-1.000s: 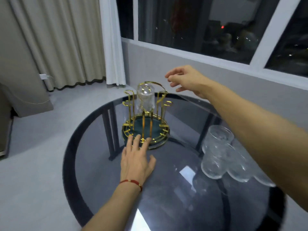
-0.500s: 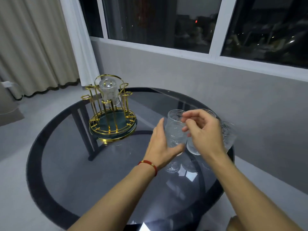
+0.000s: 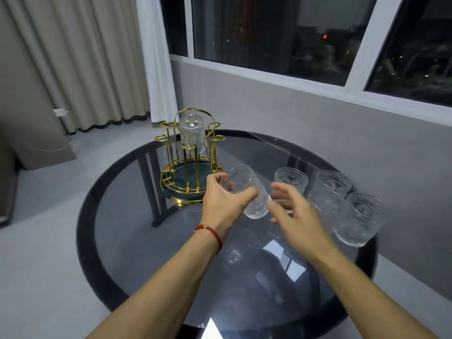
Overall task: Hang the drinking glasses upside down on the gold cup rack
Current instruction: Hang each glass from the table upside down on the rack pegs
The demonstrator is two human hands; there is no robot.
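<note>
- The round, dark smoked-glass counter (image 3: 151, 243) with its black rim fills the lower middle of the frame, and you look down on it from above.
- Cream pleated curtains (image 3: 80, 59) hang in the upper left of the frame, and a dark window with a white frame (image 3: 362, 52) runs across the upper right.
- The gold wire cup rack with a round green base (image 3: 189, 178) stands on the counter left of centre, toward its far edge.
- One clear ribbed drinking glass (image 3: 192, 134) already hangs upside down near the top of the rack, in the upper middle of the frame.
- Your left hand (image 3: 223, 204), with a red cord bracelet (image 3: 210, 232) at the wrist, sits at the centre of the frame, just in front and to the right of the rack.
- That left hand is closed around a clear patterned drinking glass (image 3: 254, 196), which is lifted off the counter and tilted, its rim pointing up and to the left toward the rack.
- Your right hand (image 3: 297, 215) is just right of it, fingers spread and loose, holding nothing; its fingertips are close to the base of the held glass, and whether they touch it cannot be told.
- Four more clear patterned glasses stand upright in a cluster (image 3: 342, 204) on the right side of the counter, beyond your right hand.
- The nearest of them (image 3: 359, 220) sits close to the counter's right edge; two others stand behind it and one (image 3: 291, 178) lies just above your right fingers.
</note>
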